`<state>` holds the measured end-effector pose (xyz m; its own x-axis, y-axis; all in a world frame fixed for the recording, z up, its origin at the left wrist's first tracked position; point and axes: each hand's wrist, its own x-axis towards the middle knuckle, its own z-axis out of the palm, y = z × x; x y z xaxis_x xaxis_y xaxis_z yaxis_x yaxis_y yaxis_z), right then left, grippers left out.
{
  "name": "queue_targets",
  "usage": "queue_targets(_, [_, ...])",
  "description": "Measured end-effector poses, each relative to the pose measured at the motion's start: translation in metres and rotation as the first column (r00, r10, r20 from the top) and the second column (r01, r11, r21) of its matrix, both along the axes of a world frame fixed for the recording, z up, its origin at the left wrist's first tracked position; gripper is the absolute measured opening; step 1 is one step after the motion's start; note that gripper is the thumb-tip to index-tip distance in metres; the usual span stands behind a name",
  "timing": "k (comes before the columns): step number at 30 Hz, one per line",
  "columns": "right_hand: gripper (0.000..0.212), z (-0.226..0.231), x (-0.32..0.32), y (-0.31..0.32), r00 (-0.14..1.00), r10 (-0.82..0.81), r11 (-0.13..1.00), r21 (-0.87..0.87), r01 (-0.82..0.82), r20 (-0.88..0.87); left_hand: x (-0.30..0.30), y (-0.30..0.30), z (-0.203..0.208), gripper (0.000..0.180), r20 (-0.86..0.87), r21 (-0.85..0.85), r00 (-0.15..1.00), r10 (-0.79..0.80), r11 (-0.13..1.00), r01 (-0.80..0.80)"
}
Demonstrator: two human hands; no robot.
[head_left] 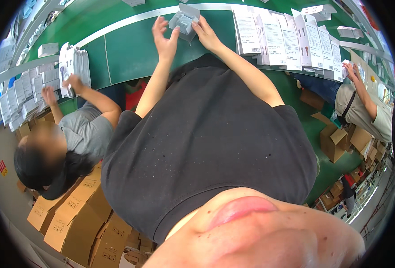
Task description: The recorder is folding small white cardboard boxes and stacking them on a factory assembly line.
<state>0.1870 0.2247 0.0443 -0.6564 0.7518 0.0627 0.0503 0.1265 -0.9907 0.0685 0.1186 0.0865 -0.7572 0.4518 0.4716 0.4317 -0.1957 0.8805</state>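
Over the green table (pixel 130 49), a small open box (pixel 192 35) is held with its flap (pixel 189 10) raised. Inside it sits something wrapped in clear, bluish plastic (pixel 185 23); what the wrapping covers cannot be made out. My right hand (pixel 208 36) grips the box by its right side, thumb toward the opening. On the other side, my left hand (pixel 164 39) has its fingers stretched and apart, with the thumb tip at the box's left edge.
White printed boxes (pixel 269 38) stand in a row at the table's right. More stacked boxes (pixel 79 67) lie on the left, where a co-worker (pixel 83 129) handles them. Another person (pixel 363 105) works at the far right, near open cartons (pixel 334 140). Brown cartons (pixel 77 219) stand behind me.
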Motion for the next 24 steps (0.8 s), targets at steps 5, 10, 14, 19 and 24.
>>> queue_targets(5, [0.048,0.031,-0.004,-0.007,0.998,-0.005,0.986,0.168,-0.004,0.055,-0.006,-0.005,-0.026,0.040,0.056,-0.107,0.951,-0.304,0.945,0.308])
queue_targets(10, [0.041,0.069,-0.009,-0.012,0.999,0.018,0.948,0.317,-0.033,0.052,-0.009,-0.007,-0.027,0.044,-0.203,-0.296,0.952,-0.228,0.941,0.162])
queue_targets(14, [0.042,0.062,-0.018,-0.017,0.999,0.041,0.907,0.419,-0.045,0.017,-0.011,-0.006,-0.033,0.047,-0.252,-0.351,0.942,-0.222,0.928,0.125])
queue_targets(19, [0.044,0.035,-0.038,-0.015,0.971,-0.214,0.397,0.899,0.184,-0.104,-0.015,-0.001,-0.051,0.055,-0.231,-0.258,0.946,-0.227,0.952,0.165])
queue_targets(24, [0.045,0.047,-0.022,-0.020,0.962,-0.220,0.289,0.953,-0.095,0.163,-0.014,-0.006,-0.045,0.067,-0.083,-0.303,0.948,-0.309,0.914,0.271])
